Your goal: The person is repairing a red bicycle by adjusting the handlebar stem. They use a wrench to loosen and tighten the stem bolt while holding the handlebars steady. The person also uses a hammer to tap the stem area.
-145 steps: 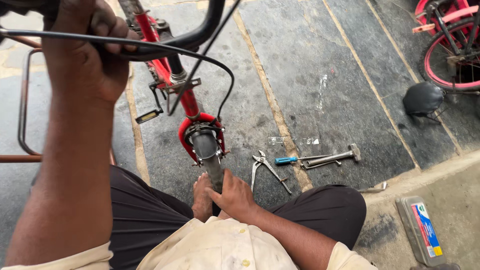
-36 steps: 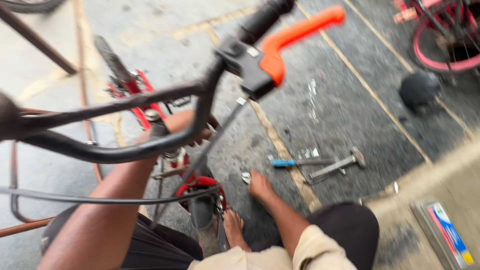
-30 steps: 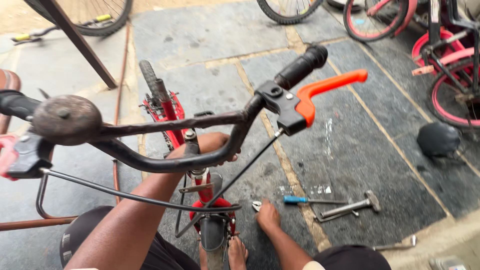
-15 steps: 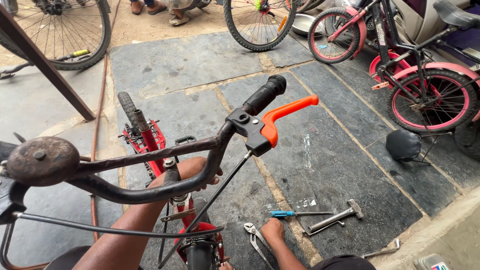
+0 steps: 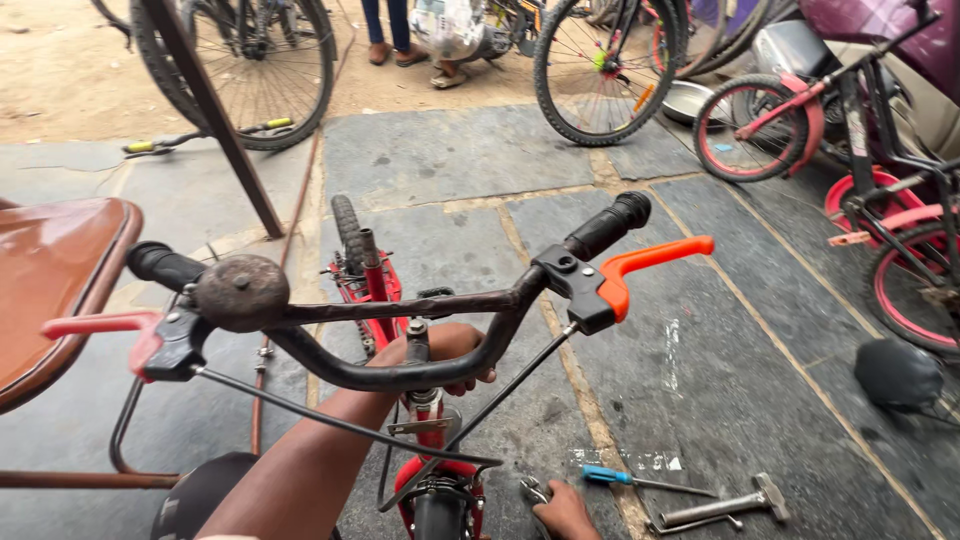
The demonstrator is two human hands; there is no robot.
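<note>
Handlebars (image 5: pixel 400 340) of the small red bicycle (image 5: pixel 375 290) stand right in front of me, over the stone floor (image 5: pixel 760 380). My left hand (image 5: pixel 445 350) is wrapped shut around the stem just beneath them. My right hand (image 5: pixel 565 510) rests low on the pliers (image 5: pixel 533 492), its fingers curled over them, beside the blue-handled screwdriver (image 5: pixel 640 482) and the hammer (image 5: pixel 725 503).

A: What do we see at lower right?
B: We see a blue-handled screwdriver (image 5: pixel 620 478) near a hammer (image 5: pixel 725 505), and a black saddle (image 5: pixel 897 373) further right.
A: At left edge?
B: A brown chair seat (image 5: pixel 55 270).
</note>
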